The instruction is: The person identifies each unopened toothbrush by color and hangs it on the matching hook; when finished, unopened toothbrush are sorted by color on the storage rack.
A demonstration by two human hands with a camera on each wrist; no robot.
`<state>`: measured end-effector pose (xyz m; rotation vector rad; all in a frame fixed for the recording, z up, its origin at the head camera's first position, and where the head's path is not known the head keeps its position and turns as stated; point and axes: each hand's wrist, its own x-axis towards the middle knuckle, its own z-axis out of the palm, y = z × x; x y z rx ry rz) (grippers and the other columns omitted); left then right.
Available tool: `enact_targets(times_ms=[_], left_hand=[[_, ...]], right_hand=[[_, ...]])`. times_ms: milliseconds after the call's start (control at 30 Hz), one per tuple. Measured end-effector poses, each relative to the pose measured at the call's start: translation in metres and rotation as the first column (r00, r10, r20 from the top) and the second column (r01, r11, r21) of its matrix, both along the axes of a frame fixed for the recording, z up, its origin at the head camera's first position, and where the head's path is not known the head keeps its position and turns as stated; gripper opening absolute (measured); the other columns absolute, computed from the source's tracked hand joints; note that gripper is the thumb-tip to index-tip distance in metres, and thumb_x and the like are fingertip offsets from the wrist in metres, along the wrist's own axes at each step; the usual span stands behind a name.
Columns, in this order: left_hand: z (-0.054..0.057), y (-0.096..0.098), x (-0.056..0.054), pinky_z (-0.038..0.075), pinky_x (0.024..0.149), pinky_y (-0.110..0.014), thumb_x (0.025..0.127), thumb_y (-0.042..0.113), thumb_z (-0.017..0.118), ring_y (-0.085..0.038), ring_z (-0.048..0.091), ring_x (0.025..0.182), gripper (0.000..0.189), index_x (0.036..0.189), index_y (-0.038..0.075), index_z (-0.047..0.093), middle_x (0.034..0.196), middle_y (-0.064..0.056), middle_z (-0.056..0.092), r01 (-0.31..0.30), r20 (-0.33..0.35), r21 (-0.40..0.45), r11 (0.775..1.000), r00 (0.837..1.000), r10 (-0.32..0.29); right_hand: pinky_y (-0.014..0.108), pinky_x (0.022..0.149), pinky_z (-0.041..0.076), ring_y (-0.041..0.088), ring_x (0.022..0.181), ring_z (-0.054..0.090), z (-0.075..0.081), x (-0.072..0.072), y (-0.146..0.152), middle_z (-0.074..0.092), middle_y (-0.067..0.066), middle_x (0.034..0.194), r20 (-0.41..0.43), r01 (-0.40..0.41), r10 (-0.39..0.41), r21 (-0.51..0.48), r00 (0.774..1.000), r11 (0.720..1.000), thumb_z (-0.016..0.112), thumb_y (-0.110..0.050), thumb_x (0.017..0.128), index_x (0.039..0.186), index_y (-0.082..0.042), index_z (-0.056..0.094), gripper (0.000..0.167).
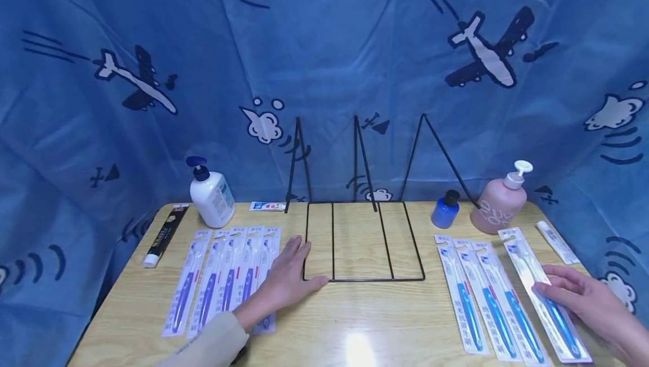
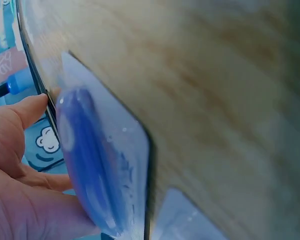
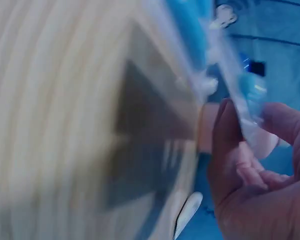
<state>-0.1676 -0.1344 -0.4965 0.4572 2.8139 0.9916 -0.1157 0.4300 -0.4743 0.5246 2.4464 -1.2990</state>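
Note:
At the right side of the table, my right hand (image 1: 588,299) pinches a packaged blue toothbrush (image 1: 560,327) between thumb and fingers. In the right wrist view the pack (image 3: 250,92) is blurred and tilted off the table. To its left lie several more packaged blue toothbrushes (image 1: 469,305). My left hand (image 1: 286,277) is at the front left corner of a black wire rack (image 1: 365,281), fingers spread and thumb tip by the front wire. Beneath the left forearm are several packaged purple toothbrushes (image 1: 207,293), partly hidden; one pack (image 2: 102,165) looms close in the left wrist view.
Behind the purple packs stand a white pump bottle (image 1: 215,200) and a small toothpaste box (image 1: 267,207); a black toothpaste tube (image 1: 164,237) lies left. A blue bottle (image 1: 445,212), pink pump bottle (image 1: 498,206) and white tube (image 1: 556,243) are at back right. Blue curtain (image 1: 324,62) hangs behind.

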Motion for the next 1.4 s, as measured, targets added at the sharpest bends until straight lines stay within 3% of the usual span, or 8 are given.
enact_targets(times_ms=[100,267,433,667,867,1000,1200,1400], left_hand=[[0.002,-0.001,0.000,0.022,0.127,-0.068,0.096,0.048,0.082,-0.048,0.020,0.161,0.098,0.163,-0.010,0.039,0.173,-0.032,0.024,-0.010,-0.009,0.012,1.000,1.000,0.010],[0.003,-0.005,0.000,0.021,0.128,-0.065,0.097,0.047,0.081,-0.047,0.021,0.162,0.098,0.163,-0.011,0.037,0.173,-0.032,0.024,-0.023,-0.002,0.001,1.000,1.000,0.023],[0.001,-0.006,0.001,0.020,0.128,-0.066,0.097,0.046,0.081,-0.048,0.020,0.161,0.097,0.162,-0.011,0.038,0.173,-0.032,0.025,-0.025,0.003,0.003,1.000,1.000,0.025],[-0.001,-0.001,-0.001,0.021,0.127,-0.067,0.096,0.046,0.082,-0.048,0.022,0.161,0.096,0.161,-0.011,0.041,0.173,-0.032,0.026,-0.022,-0.006,-0.003,1.000,1.000,0.022],[-0.002,0.000,-0.002,0.021,0.127,-0.067,0.095,0.046,0.083,-0.047,0.023,0.161,0.096,0.161,-0.011,0.042,0.172,-0.031,0.028,-0.041,-0.006,-0.022,0.999,0.999,0.041],[-0.001,0.000,-0.002,0.022,0.127,-0.067,0.095,0.046,0.084,-0.047,0.024,0.160,0.095,0.160,-0.011,0.043,0.172,-0.031,0.028,-0.038,-0.016,-0.020,0.999,0.999,0.038],[-0.001,0.001,-0.002,0.022,0.126,-0.068,0.095,0.047,0.084,-0.048,0.024,0.160,0.096,0.160,-0.010,0.043,0.172,-0.031,0.028,-0.036,-0.013,-0.021,0.999,0.999,0.035],[-0.002,0.000,-0.003,0.021,0.127,-0.067,0.097,0.047,0.082,-0.047,0.022,0.161,0.095,0.161,-0.010,0.042,0.173,-0.030,0.027,-0.027,-0.003,-0.021,0.999,1.000,0.027]], right_hand=[[0.030,0.073,0.057,0.011,0.092,0.063,0.011,0.003,-0.019,0.068,-0.003,0.113,-0.064,0.014,-0.021,-0.107,0.998,0.994,0.070,-0.042,0.109,0.160,0.010,0.027,0.084],[0.030,0.078,0.059,0.007,0.097,0.064,0.018,0.010,-0.053,0.066,-0.016,0.114,-0.222,-0.051,-0.018,-0.300,0.975,0.953,0.067,-0.025,0.112,0.150,-0.019,0.042,0.046],[0.026,0.086,0.061,0.005,0.107,0.066,0.025,0.013,-0.085,0.066,-0.016,0.126,-0.364,-0.145,-0.006,-0.386,0.931,0.911,0.066,-0.015,0.112,0.147,-0.033,0.042,0.046],[0.024,0.088,0.061,0.007,0.114,0.068,0.044,0.014,-0.108,0.067,-0.010,0.138,-0.576,-0.282,-0.035,-0.451,0.817,0.847,0.060,0.007,0.109,0.153,-0.023,0.044,0.056],[0.021,0.086,0.060,0.012,0.108,0.069,0.056,0.019,-0.121,0.071,-0.002,0.133,-0.726,-0.366,0.063,-0.269,0.685,0.891,0.063,0.018,0.102,0.148,-0.009,0.049,0.055],[0.020,0.087,0.060,0.012,0.106,0.070,0.059,0.020,-0.129,0.073,0.000,0.129,-0.764,-0.376,0.112,-0.179,0.636,0.909,0.064,0.021,0.099,0.146,-0.006,0.051,0.057],[0.021,0.087,0.059,0.014,0.103,0.071,0.058,0.015,-0.139,0.074,0.003,0.124,-0.770,-0.427,0.137,-0.188,0.623,0.885,0.064,0.021,0.099,0.143,-0.002,0.051,0.052],[0.022,0.089,0.059,0.014,0.108,0.069,0.057,-0.001,-0.146,0.072,0.004,0.128,-0.745,-0.431,0.110,-0.253,0.658,0.866,0.064,0.014,0.103,0.144,-0.003,0.051,0.045]])
